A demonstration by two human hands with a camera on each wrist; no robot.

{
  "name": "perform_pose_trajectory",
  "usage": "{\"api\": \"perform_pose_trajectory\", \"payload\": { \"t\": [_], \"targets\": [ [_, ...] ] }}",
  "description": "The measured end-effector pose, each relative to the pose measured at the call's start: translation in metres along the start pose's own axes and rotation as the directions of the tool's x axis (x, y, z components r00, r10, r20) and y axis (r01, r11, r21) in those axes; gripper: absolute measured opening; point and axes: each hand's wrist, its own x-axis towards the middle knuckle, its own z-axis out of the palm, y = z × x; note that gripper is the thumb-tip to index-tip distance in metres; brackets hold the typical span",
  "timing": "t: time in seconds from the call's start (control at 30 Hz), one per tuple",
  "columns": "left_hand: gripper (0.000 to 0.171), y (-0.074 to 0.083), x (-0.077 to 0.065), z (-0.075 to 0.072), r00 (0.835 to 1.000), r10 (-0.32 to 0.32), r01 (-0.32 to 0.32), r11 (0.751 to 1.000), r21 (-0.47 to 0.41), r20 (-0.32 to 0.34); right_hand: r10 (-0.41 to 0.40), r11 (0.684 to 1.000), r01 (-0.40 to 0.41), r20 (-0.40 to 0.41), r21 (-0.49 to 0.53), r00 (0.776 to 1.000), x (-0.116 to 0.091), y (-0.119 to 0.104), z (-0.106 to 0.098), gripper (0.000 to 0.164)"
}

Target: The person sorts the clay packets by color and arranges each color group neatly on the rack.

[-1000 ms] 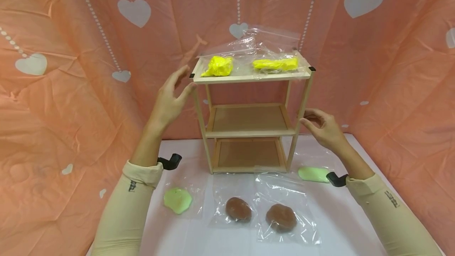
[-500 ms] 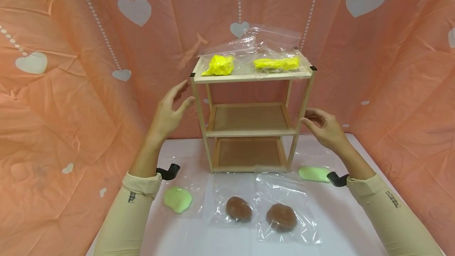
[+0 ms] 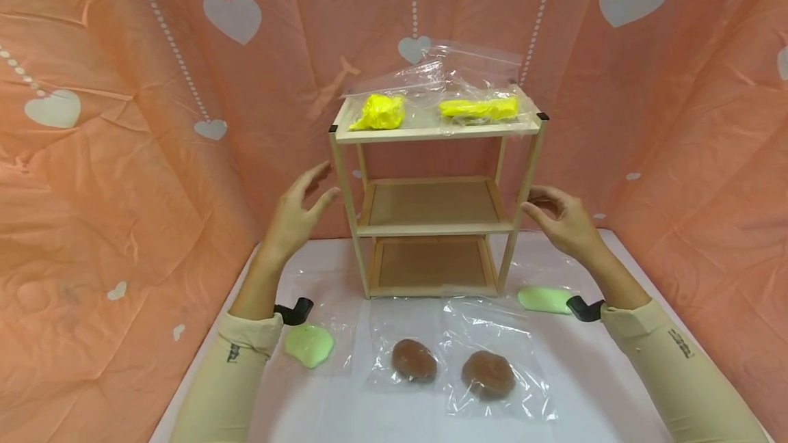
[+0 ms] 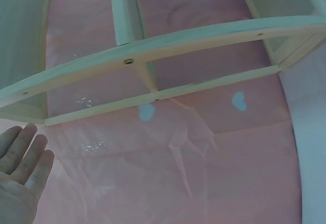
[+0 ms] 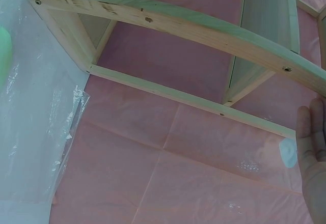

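Note:
A three-tier wooden shelf stands on the white table, two clear zip bags of bright yellow clay on its top tier. One holds a crumpled lump, the other a long flat piece. Left of the shelf, my left hand hovers beside the front post, thumb and fingers apart, holding nothing. Its straight fingers also show in the left wrist view. At the opposite side, my right hand is at the right post, thumb tip right at its edge. The right wrist view shows its fingers extended close to the frame.
Two bagged brown clay lumps, one left and one right, lie before the shelf. Bagged pale green clay lies front left and right. A pink heart-printed cloth hangs around the table.
My left hand has moved down along the shelf's left side, from near the top corner to about mid-height. My right hand and the bagged clay have stayed in place.

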Motion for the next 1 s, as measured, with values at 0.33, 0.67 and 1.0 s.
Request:
{"api": "perform_pose_trajectory", "payload": {
  "t": [0.33,0.67,1.0],
  "targets": [
    [0.059,-0.013,-0.010,0.007,0.999,-0.031,0.031,0.999,-0.004,0.033,0.012,1.000,-0.012,0.010,-0.017,1.000,0.001,-0.001,0.000,0.031],
    [0.057,-0.029,-0.028,0.008,0.995,-0.073,0.071,0.997,0.038,0.067,0.010,1.000,-0.010,0.007,-0.013,1.000,0.001,-0.002,0.000,0.031],
    [0.058,-0.058,-0.057,0.000,0.979,-0.153,0.144,0.987,0.074,0.135,-0.001,1.000,0.001,-0.001,0.002,1.000,0.001,-0.001,0.000,0.031]
  ]
}}
